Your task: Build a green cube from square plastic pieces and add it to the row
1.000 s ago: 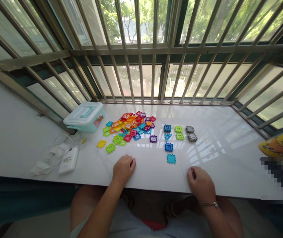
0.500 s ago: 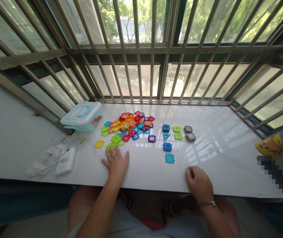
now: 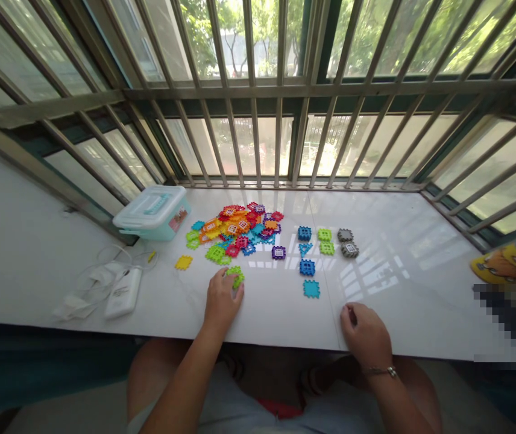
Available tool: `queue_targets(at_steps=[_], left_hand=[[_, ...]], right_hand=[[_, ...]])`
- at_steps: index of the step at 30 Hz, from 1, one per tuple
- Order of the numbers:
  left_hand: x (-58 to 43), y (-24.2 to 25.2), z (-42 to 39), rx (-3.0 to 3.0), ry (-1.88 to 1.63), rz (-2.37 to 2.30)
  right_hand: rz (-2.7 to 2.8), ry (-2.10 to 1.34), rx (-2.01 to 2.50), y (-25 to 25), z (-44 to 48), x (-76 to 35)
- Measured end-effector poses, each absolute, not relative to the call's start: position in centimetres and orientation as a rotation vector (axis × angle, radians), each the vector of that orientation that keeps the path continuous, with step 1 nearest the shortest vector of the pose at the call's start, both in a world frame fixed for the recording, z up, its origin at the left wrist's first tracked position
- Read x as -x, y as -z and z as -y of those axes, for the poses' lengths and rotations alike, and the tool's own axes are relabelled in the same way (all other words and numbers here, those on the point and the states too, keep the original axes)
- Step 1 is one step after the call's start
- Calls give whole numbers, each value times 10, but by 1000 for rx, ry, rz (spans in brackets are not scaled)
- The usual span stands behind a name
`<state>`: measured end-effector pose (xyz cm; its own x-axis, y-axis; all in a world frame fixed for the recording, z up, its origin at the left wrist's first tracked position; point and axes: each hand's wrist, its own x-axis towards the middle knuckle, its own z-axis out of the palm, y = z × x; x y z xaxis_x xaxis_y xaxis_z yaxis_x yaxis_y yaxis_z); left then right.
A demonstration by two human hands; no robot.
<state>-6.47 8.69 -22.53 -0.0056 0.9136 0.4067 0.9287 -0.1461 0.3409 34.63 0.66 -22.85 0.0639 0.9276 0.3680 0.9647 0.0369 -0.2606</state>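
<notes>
A pile of coloured plastic interlocking tiles (image 3: 240, 232) lies on the white sill (image 3: 398, 289) before the barred window. My left hand (image 3: 220, 300) is closed on a green tile (image 3: 236, 276) just in front of the pile. My right hand (image 3: 366, 334) rests near the sill's front edge with its fingers curled and nothing visible in them. Between the hands lie sorted tiles: blue ones (image 3: 307, 267), a teal one (image 3: 311, 289), green ones (image 3: 325, 241) and grey ones (image 3: 347, 242). A yellow tile (image 3: 184, 262) sits alone at the left.
A pale turquoise lidded box (image 3: 154, 212) stands at the back left of the pile. A white power bank (image 3: 124, 292) with cables and crumpled wrappers lies at the left. A yellow and blue object (image 3: 509, 262) sits at the right edge. Metal window bars (image 3: 280, 132) close off the back.
My left hand reached forward with fingers spread to a green tile by the pile, then closed on it and drew it back to the right. My right hand stayed put.
</notes>
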Motion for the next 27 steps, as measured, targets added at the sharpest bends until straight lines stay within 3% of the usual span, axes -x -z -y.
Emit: queue_targets(at_steps=[8,21,27], left_hand=[[69,225,-88,2309,914,2026],[2,207,-61,3060,898,1465],[13,208,-62,3023,1097,1520]], right_hand=[[1875,129,1899,228,-7,-346],[1869,119,1916,227,-7,-345],[1869,120,1917,227,-7,-345]])
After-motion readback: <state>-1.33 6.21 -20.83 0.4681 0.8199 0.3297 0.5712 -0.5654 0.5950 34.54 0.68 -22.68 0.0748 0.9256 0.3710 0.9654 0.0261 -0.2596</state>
